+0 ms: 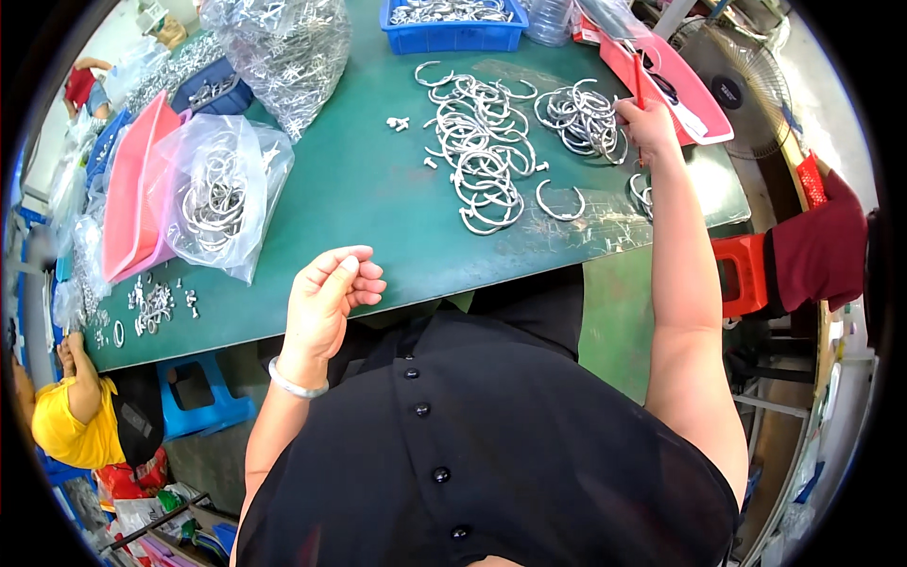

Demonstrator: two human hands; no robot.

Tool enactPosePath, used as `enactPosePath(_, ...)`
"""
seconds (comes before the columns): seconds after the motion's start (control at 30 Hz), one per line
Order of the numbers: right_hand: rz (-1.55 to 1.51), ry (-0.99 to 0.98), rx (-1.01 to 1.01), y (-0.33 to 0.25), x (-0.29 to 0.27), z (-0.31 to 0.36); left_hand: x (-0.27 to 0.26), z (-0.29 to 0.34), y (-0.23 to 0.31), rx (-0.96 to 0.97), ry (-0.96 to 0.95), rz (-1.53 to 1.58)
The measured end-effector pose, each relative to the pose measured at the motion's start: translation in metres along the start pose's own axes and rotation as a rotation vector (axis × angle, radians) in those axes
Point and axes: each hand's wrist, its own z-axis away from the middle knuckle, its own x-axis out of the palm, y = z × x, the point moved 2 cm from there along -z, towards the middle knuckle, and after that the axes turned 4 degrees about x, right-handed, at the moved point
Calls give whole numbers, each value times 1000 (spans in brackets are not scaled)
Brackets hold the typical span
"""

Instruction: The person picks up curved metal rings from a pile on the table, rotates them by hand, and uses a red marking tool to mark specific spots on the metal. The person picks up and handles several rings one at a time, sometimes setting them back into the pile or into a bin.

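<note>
My right hand [650, 128], reaching to the far right of the table, is closed around a thin, upright red stick-like tool [640, 83]. Just left of that hand is a heap of silver C-shaped metal rings [581, 121]. A larger overlapping row of such open rings [482, 151] lies further left, with one single ring [561, 201] near the front edge. My left hand [331, 293] is over the near table edge, loosely curled with fingertips apart and no object visible in it. A pale bangle [298, 380] circles that wrist.
A pink tray [704, 90] with dark-handled tools stands at right, beside a fan [746, 90]. A blue bin [453, 36] of metal parts is at the back. Bags of metal parts [227, 194] and a pink basket [132, 189] stand left. A person in yellow [76, 420] sits at lower left.
</note>
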Motion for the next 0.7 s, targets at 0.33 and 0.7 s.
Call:
enactPosePath(0.33,672,-292,-264,6,25,78,-5,5,-5,-67,24,-50)
enactPosePath(0.7,515,-221,-233,2,21,98,8,4,-7,-118,-51,-77)
